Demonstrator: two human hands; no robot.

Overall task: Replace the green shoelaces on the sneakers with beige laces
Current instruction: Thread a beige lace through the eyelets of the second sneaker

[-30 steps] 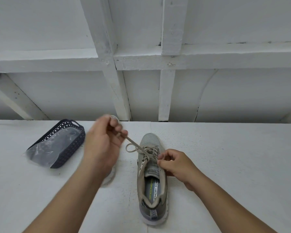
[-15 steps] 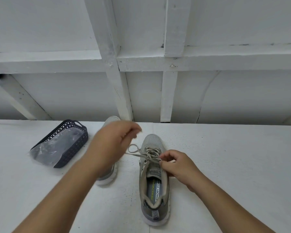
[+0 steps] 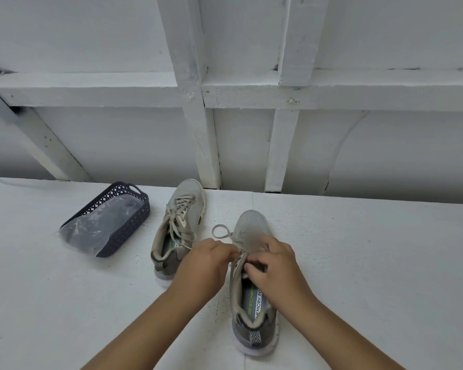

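Where a white painted wall of boards and crossing beams [image 3: 198, 92] meets it, a white, slightly speckled tabletop [image 3: 358, 263] fills the lower half of the view. Well off to the left of the left hand [image 3: 202, 265], a dark blue lattice basket [image 3: 123, 231] sits at an angle, holding a crumpled clear plastic bag [image 3: 102, 225] that spills over its near end. Just beyond and left of that hand lies one grey-beige sneaker [image 3: 179, 222], toe pointing to the wall, its beige lace [image 3: 181, 228] threaded and tied loosely. Under both hands is the second sneaker [image 3: 253, 289], the same colour, toe away, with a printed insole showing in its opening. The left hand has its fingers curled, pinching a strand of that shoe's beige lace at the eyelets; a lace loop [image 3: 221, 232] lies on the table just beyond its knuckles. The right hand [image 3: 274, 271], touching the tongue area, has fingers bent down into the lacing, apparently pinching the lace too, though blur hides the exact grip.
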